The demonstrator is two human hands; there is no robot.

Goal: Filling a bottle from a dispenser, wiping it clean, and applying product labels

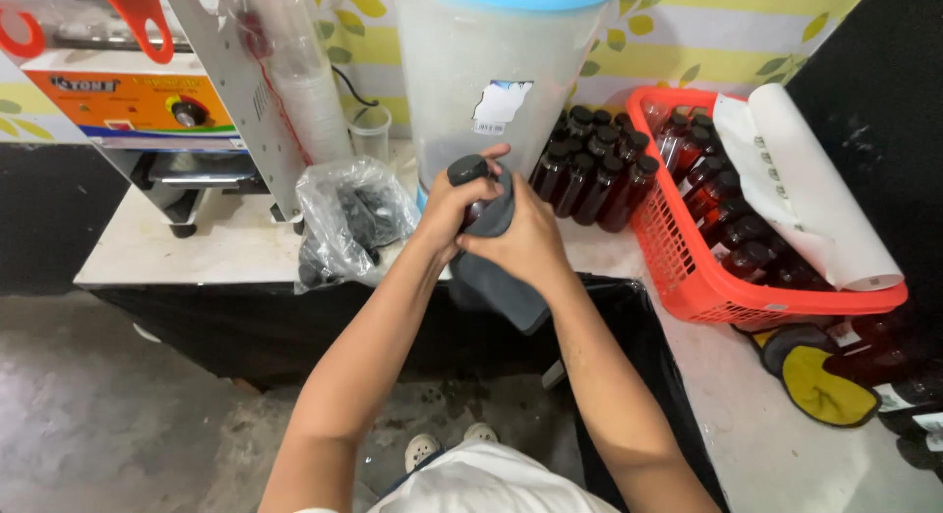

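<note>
Both my hands are closed on one dark bottle [471, 194]: my left hand [454, 204] grips its black cap end, my right hand [526, 243] wraps a grey cloth [496, 277] around it, just before a big translucent tub [491, 71] with a white label. Capped dark bottles [589, 174] stand right of it, more fill the red basket [688, 272] under a white paper roll [815, 194]; a clear bag [349, 218] lies left

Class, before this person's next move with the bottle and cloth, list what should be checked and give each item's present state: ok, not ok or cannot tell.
1. Left hand grips the dark bottle: ok.
2. Right hand holds the grey cloth against the bottle: ok.
3. Bottle's black cap fully tight: cannot tell.
4. Bottle wiped dry: cannot tell.
5. Red basket sits fully on the counter: ok.
6. Free room in the basket: not ok, bottles and a paper roll fill it.
</note>
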